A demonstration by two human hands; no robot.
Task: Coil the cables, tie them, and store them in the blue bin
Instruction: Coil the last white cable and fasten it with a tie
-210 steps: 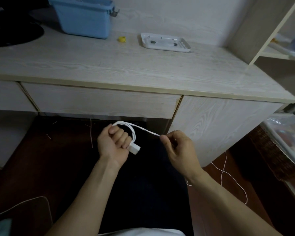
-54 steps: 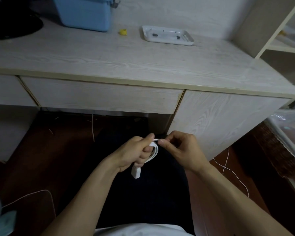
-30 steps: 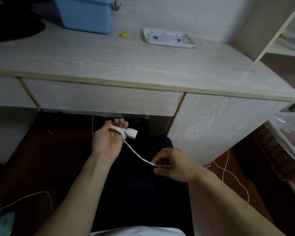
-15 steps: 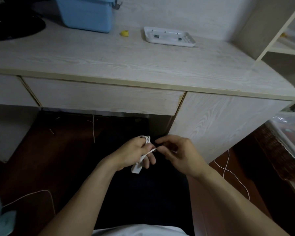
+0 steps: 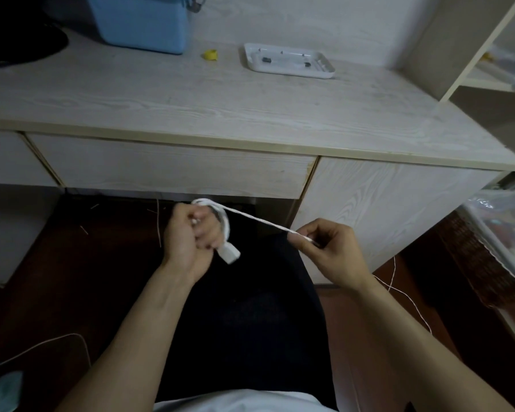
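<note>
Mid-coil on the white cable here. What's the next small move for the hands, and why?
Probably bring the right hand back over the left hand to lay another loop. The white cable is wound round the left fingers with its plug dangling below, one stretch runs taut to the right-hand pinch, and more cable trails beyond toward the floor, so coiling looks unfinished.

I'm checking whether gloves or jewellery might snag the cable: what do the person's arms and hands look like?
The left hand and right hand are bare: no gloves, and no rings or watch visible. The forearms are uncovered down to the frame's lower edge, with no sleeves showing. A white garment's hem shows at the bottom.
</note>
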